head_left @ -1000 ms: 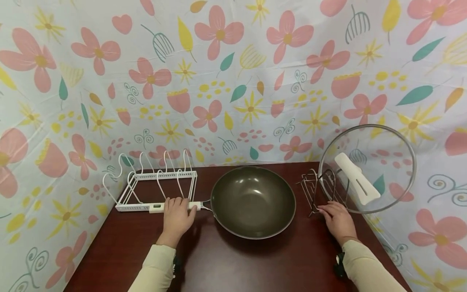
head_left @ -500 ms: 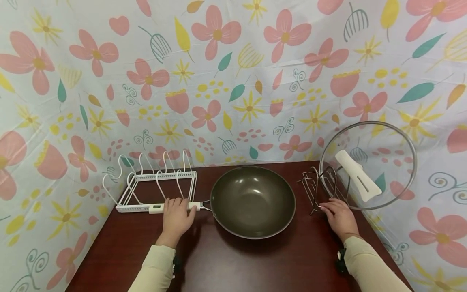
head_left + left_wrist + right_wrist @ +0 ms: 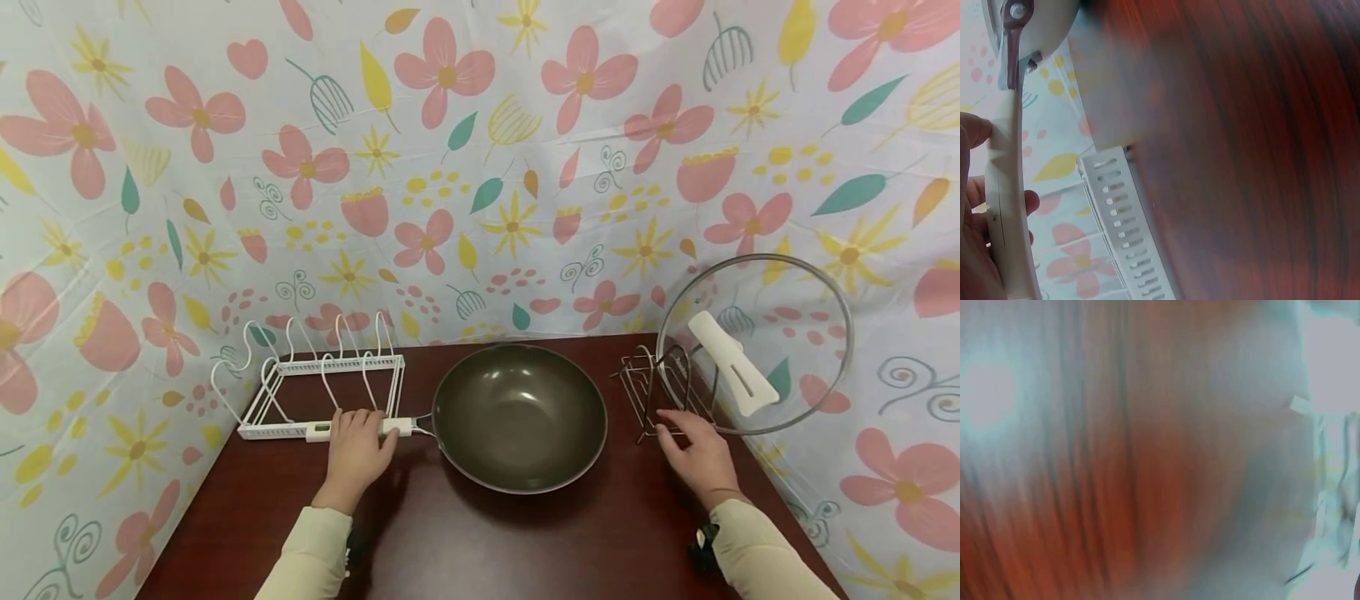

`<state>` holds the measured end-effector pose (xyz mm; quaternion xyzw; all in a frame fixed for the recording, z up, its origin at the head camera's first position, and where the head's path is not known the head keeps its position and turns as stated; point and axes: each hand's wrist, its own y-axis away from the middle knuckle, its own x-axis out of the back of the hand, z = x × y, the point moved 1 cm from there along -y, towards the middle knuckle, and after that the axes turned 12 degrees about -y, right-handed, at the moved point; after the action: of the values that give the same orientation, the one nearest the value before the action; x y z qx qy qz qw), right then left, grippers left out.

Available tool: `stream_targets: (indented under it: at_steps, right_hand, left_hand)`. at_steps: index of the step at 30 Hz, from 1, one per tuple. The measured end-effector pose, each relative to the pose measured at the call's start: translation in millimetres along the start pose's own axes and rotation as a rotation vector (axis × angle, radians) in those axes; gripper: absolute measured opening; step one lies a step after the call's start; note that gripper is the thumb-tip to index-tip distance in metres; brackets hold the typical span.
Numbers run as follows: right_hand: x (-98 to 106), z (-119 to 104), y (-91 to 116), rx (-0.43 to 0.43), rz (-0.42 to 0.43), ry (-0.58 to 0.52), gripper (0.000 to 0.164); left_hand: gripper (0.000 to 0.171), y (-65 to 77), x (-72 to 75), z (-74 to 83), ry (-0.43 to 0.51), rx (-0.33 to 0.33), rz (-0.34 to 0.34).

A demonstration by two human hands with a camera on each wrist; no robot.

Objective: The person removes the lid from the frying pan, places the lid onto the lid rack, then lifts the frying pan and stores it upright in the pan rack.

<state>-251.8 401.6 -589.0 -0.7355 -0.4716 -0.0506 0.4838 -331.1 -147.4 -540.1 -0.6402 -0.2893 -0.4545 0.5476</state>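
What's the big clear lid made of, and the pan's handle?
The lid seems glass, maybe clear plastic: printed pink petals show through. Its shiny rim looks like metal. The pan's handle looks like smooth plastic: evenly cream, without wood grain.

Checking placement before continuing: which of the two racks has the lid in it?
The small dark wire rack beside the right hand: the glass lid stands in it. The white rack, on the left, holds no lid.

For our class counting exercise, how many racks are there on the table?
2: the white rack at the left, beyond the pan's handle, and the dark wire rack at the right, with the glass lid standing in it.
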Motion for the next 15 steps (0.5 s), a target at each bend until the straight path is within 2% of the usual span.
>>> stream_targets:
  at_steps: [3, 5, 7, 11, 13, 15]
  right_hand:
    - [-7.6, -24.4, -5.3, -0.035, -0.016, -0.017, 0.027]
    - [-14.9, -40.1, -8.9, -0.104, -0.07, -0.059, 0.03]
    - [-21.7, -55.2, -12.2, -0.228, -0.154, -0.154, 0.042]
    - [-37.4, -83.1, -10.8, -0.54, -0.31, -0.365, 0.073]
    - [-45.9, -94.2, -7.1, -0.645, -0.347, -0.431, 0.076]
    - [-54.9, -100.6, -3.0, -0.689, -0.339, -0.475, 0.07]
  left_hand:
    - [0.041, 1.6, 4.3, -7.1, 0.002, 0.01, -0.008]
    - [0.041, 2.8, 5.9, -12.9, -0.005, 0.02, -0.026]
    - [0.042, 4.2, 7.4, -18.8, -0.01, 0.03, -0.04]
    - [0.044, 7.3, 12.7, -28.8, -0.016, 0.047, -0.064]
    - [0.044, 8.2, 16.2, -32.1, -0.016, 0.053, -0.07]
    - [0.045, 8.5, 17.7, -35.2, -0.017, 0.053, -0.069]
